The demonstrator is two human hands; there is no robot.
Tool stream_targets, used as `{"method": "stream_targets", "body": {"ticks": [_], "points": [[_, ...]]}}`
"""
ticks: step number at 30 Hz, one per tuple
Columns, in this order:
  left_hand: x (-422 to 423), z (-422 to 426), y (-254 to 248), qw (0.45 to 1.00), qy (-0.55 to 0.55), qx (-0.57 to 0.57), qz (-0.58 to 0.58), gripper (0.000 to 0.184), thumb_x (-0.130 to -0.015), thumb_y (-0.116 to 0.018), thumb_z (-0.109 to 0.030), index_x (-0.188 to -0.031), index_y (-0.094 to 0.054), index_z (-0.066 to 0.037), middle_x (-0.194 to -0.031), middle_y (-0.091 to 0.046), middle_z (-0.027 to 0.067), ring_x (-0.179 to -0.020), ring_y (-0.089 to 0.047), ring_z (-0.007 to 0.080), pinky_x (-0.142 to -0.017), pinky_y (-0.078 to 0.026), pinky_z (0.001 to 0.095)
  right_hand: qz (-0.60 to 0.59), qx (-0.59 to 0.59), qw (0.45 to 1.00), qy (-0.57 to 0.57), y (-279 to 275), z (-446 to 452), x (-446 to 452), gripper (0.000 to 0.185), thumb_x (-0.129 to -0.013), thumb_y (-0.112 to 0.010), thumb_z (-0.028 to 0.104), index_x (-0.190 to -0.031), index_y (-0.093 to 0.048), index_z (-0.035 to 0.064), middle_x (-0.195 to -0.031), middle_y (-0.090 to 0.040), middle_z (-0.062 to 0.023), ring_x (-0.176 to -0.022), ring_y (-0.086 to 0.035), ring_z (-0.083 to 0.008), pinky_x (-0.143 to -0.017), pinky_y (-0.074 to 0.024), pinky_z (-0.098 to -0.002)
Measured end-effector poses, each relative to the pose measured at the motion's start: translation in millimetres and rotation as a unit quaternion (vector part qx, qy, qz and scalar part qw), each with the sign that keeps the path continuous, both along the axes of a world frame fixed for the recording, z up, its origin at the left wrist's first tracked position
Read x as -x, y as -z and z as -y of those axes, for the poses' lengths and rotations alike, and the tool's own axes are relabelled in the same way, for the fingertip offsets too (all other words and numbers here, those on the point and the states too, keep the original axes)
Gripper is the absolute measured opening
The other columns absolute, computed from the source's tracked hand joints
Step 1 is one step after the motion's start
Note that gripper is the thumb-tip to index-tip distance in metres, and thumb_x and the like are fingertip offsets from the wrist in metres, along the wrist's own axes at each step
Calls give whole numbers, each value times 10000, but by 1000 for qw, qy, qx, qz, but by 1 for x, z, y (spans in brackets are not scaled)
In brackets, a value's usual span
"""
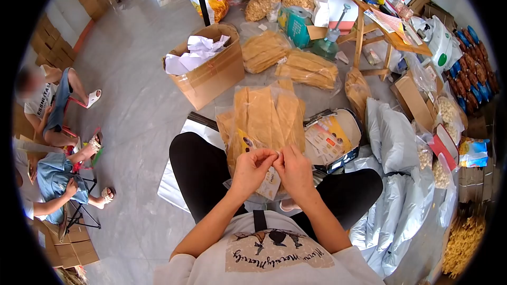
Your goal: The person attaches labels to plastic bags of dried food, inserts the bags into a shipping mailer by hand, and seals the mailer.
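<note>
My left hand [252, 170] and my right hand [294, 170] meet in front of my lap, thumbs and fingertips pinched together. Whatever is between the fingertips is too small to make out. Just below them a white printed card [270, 186] shows, partly hidden by my hands. Beyond my fingers lies a clear plastic bag of flat tan-brown pieces [268, 113], with a yellow and black label [245, 141] near its lower left. To the right, an open case [349, 121] holds printed cards [328, 136] in white and orange.
A cardboard box [211, 82] with crumpled white paper stands ahead. More bags of tan pieces [307, 69] lie behind. Grey-white plastic parcels [393, 140] are piled at my right, below a wooden table [393, 34]. Two people [53, 179] sit at the left.
</note>
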State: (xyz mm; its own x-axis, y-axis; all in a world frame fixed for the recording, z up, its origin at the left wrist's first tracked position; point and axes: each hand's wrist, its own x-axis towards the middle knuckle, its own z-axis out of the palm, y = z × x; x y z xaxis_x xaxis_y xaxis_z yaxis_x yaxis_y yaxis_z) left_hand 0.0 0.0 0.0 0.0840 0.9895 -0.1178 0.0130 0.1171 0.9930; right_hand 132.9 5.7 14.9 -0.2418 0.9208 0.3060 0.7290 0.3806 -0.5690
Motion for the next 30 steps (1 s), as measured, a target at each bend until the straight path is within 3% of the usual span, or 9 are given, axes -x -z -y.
{"method": "stream_targets", "body": {"ticks": [8, 15, 18, 20, 21, 23, 26, 28, 30], "points": [[3, -3, -2, 1000, -24, -4, -17, 106, -798, -584, -43, -856, -618, 39, -733, -634, 49, -661, -577, 66, -590, -446, 199, 10, -5, 1000, -7, -6, 1, 4, 138, -798, -550, 129, -798, -480, 10, -762, -488, -152, -637, -556, -337, -526, -455, -392], [3, -3, -2, 998, -35, -20, -49, 71, -803, -571, -13, -849, -595, 35, -728, -603, 8, -657, -536, 25, -577, -425, 161, 33, -1, 999, -19, -9, 3, 4, 90, -773, -571, 83, -835, -531, 32, -770, -521, -133, -624, -555, -332, -521, -448, -391], [4, -4, 1, 997, -33, -21, -62, 49, -800, -561, -17, -817, -591, 19, -703, -600, 6, -657, -540, 31, -585, -419, 160, -21, -17, 1000, -5, -9, 2, 5, 81, -761, -578, 73, -815, -554, 16, -730, -537, -132, -608, -551, -326, -517, -449, -355], [10, -2, 1, 991, -16, 24, 129, 41, -801, -549, -26, -784, -579, -4, -695, -599, 4, -642, -549, 50, -596, -422, 172, -105, 60, 992, 39, -10, -4, 3, 84, -752, -569, 104, -741, -560, 21, -675, -551, -129, -607, -571, -289, -527, -441, -357], [14, 0, -3, 988, 3, 61, 140, 30, -816, -524, -31, -794, -542, -21, -729, -605, 35, -675, -585, 90, -606, -435, 192, -132, 77, 986, 69, -4, -7, -2, 88, -743, -566, 98, -748, -565, 10, -661, -556, -138, -593, -567, -289, -526, -435, -351], [21, -3, 12, 956, -16, 68, 285, 28, -810, -514, -48, -795, -536, -40, -746, -594, 43, -708, -589, 119, -641, -442, 222, -190, 131, 967, 111, 28, -19, -22, 97, -735, -557, 87, -766, -576, -3, -642, -563, -142, -553, -552, -254, -525, -428, -324], [31, -8, 8, 941, -5, 83, 328, 21, -808, -518, -60, -815, -533, -47, -754, -596, 30, -709, -564, 101, -664, -430, 214, -160, 130, 971, 122, 40, -31, -42, 119, -750, -556, 89, -708, -570, -21, -554, -543, -122, -501, -532, -238, -511, -426, -333], [31, -8, 14, 943, -7, 72, 323, 25, -808, -520, -64, -822, -534, -49, -761, -592, 25, -709, -554, 92, -662, -427, 215, -96, 92, 985, 111, 27, -26, -39, 153, -741, -579, 103, -831, -564, -20, -751, -578, -142, -640, -558, -266, -593, -439, -337], [28, -10, 15, 977, 2, 45, 209, 40, -803, -535, -80, -810, -537, -41, -763, -568, 3, -705, -520, 73, -654, -414, 214, -82, 44, 991, 95, 6, -19, -28, 216, -735, -590, 109, -907, -559, -18, -859, -583, -159, -717, -566, -281, -633, -441, -340]]}}
